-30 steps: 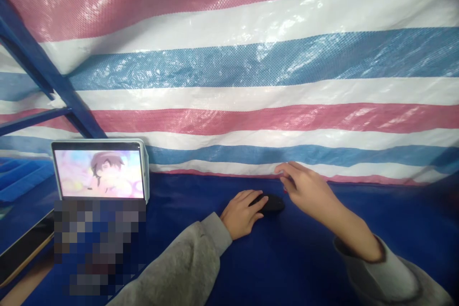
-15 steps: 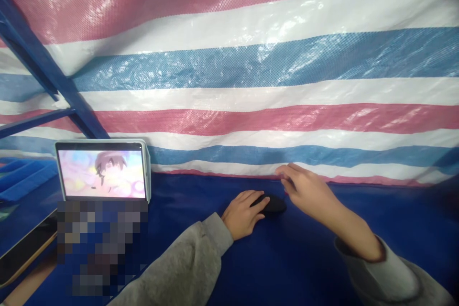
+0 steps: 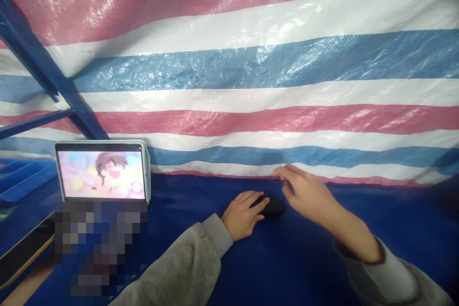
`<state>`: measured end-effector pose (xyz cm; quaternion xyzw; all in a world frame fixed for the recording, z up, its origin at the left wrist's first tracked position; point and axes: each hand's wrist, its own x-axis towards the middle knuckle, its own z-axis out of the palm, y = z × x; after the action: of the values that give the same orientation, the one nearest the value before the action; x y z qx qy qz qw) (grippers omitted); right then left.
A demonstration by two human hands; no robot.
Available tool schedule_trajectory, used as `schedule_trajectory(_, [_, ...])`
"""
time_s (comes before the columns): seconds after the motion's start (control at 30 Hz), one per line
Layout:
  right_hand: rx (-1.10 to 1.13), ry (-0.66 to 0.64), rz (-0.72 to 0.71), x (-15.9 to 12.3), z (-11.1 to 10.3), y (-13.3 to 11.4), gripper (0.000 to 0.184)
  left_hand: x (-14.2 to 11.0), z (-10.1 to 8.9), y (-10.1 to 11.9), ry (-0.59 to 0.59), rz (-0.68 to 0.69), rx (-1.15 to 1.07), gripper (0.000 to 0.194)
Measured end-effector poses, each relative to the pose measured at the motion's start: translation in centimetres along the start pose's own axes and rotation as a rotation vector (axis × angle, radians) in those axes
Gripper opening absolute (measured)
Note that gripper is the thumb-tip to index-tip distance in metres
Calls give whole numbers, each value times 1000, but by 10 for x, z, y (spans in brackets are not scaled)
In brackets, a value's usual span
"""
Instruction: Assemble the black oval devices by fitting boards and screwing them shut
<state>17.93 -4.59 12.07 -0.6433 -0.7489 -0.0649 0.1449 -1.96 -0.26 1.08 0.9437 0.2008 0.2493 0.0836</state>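
We list one black computer mouse [image 3: 274, 205] on blue sheeting [image 3: 201, 272]. The left hand [image 3: 241, 215] lies curved over it, holding it loosely; the right hand [image 3: 310, 196], just beside the mouse, is half open and empty. Risk: its fingers knocking the mouse aside.

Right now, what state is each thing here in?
left hand: resting over the mouse, fingers on top
black computer mouse: lying under the left hand
right hand: raised beside the mouse, fingers curved, apparently empty
tablet: upright, screen on, showing a cartoon character
striped tarpaulin: hanging, creased
blue sheet: lying flat under the mouse
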Motion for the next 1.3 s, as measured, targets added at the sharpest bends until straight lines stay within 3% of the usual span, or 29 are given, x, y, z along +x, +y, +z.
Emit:
schedule_trajectory(0.3, [-35, -20, 17, 0, -3, 0, 23, -1, 0, 0, -6, 7, 1, 42])
schedule_trajectory(1.3, [-26, 51, 24, 0, 5, 0, 33, -1, 3, -1, 0, 8, -4, 43])
